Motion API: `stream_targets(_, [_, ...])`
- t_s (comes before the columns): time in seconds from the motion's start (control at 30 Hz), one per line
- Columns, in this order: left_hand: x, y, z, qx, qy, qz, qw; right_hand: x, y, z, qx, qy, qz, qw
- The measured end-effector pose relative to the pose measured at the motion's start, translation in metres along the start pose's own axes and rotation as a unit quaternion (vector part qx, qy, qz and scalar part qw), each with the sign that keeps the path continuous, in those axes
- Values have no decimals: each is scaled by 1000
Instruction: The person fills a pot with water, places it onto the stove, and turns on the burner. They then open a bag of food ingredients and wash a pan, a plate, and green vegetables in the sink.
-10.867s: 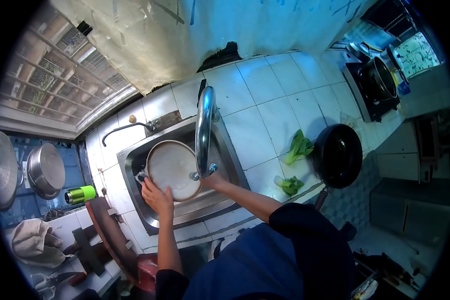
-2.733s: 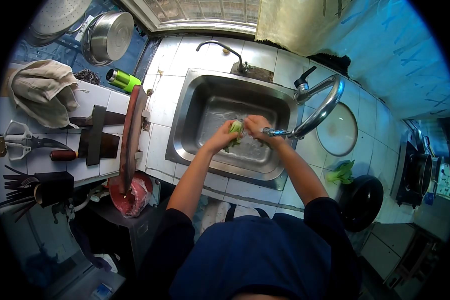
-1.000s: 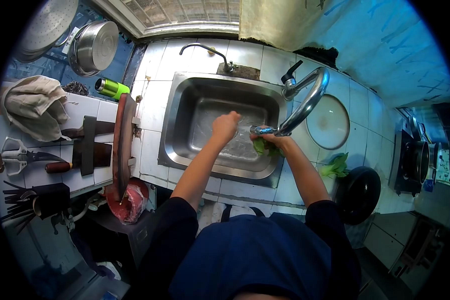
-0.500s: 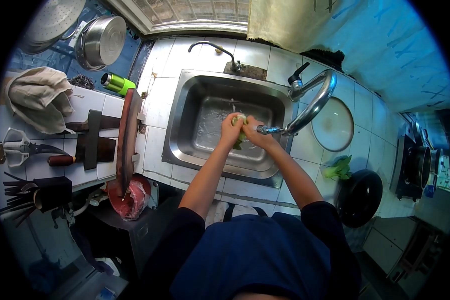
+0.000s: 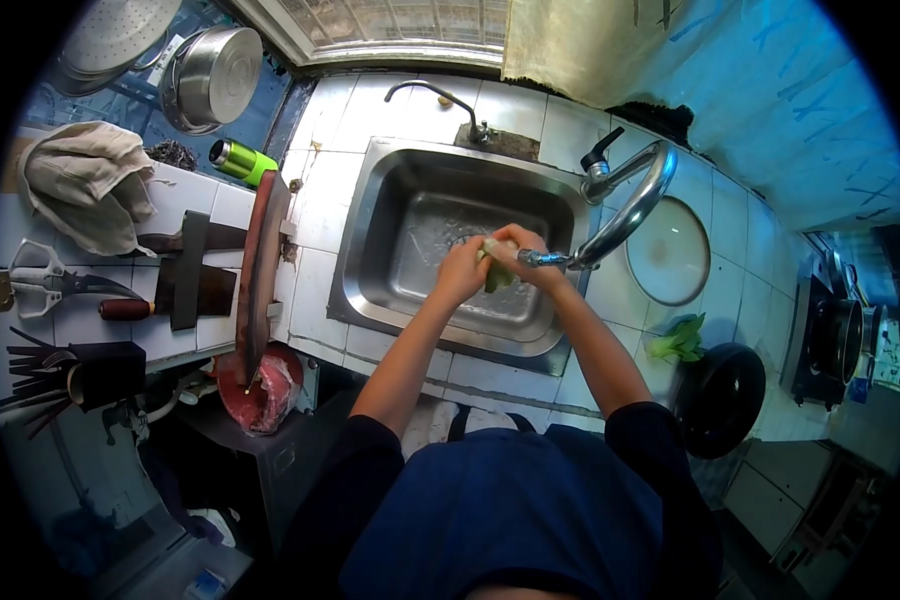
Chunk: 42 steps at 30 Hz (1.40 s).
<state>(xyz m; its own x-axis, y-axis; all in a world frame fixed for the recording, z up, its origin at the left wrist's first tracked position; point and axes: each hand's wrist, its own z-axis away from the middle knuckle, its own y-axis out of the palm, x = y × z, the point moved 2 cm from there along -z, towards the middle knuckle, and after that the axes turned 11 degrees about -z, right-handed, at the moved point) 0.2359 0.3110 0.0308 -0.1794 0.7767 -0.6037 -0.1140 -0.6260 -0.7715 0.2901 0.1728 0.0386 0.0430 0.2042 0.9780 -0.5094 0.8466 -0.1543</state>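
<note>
Over the steel sink (image 5: 395,255), my left hand (image 5: 460,274) and my right hand (image 5: 526,258) are close together, gripping one bok choy (image 5: 497,277). Its pale stem end lies between the fingers and green leaf hangs below, partly covered by both hands. Just beside my right hand is the spout end of the curved chrome faucet (image 5: 630,218). Wet patches and splashes show on the sink floor. A second bok choy (image 5: 678,340) lies on the tiles to the right of the sink.
Right of the sink are a pale round plate (image 5: 668,250) and a black bowl-shaped pan (image 5: 720,400). A thin second tap (image 5: 435,95) stands behind. Left are an upright wooden board (image 5: 260,265), a cleaver (image 5: 210,288), scissors (image 5: 55,280) and a green bottle (image 5: 240,162).
My hands have turned the bok choy, its pale end showing more toward my right hand. My right hand has risen slightly over it. The view has shifted a little.
</note>
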Motion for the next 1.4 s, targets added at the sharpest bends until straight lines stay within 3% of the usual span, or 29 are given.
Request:
stream_targets(0.13, [-3, -7, 3, -49, 55, -9, 997, -4, -6, 0, 24, 54, -9, 998])
stream_targets(0.2, [-8, -13, 4, -36, 46, 12, 998, 15, -8, 7, 72, 196, -84, 974])
stream_targets(0.33, [-15, -15, 8, -60, 72, 35, 995, 14, -4, 9, 61, 194, -121, 972])
stream_targets(0.4, [-16, -15, 10, -47, 59, 54, 996, 10, -3, 8, 77, 123, -132, 980])
stream_targets(0.5, [-11, -12, 9, -57, 72, 53, 994, 6, -3, 9, 87, 95, -114, 985])
stream_targets(0.57, [-12, -12, 10, -78, 96, 33, 992, 6, -4, 9, 87, 91, -145, 981])
stream_targets(0.73, [-19, -15, 8, -61, 53, 71, 994, 4, -6, 4, 90, 95, -198, 971])
stream_targets(0.87, [-19, -10, 2, -77, 56, 46, 994, 10, -6, 0, 57, 137, -163, 975])
stream_targets(0.93, [-16, -12, -1, -85, 39, 181, 979, 11, -9, 0, 51, 142, -175, 973])
stream_targets(0.97, [-15, -14, -4, -84, 38, 181, 979, 10, -10, -1, 52, 148, -236, 959])
stream_targets(1.03, [-6, -16, -9, 33, -58, 322, 945, 11, -13, -3, 57, 148, -309, 938])
stream_targets(1.13, [-3, -28, -7, 100, -94, 410, 902, 9, -13, -6, 47, 149, -333, 930])
stream_targets(1.27, [11, -26, -6, 82, -105, 458, 879, 9, -10, -5, 32, 171, -363, 915])
stream_targets(1.4, [19, -28, -4, 60, -110, 560, 819, -2, -8, -3, 20, 152, -453, 878])
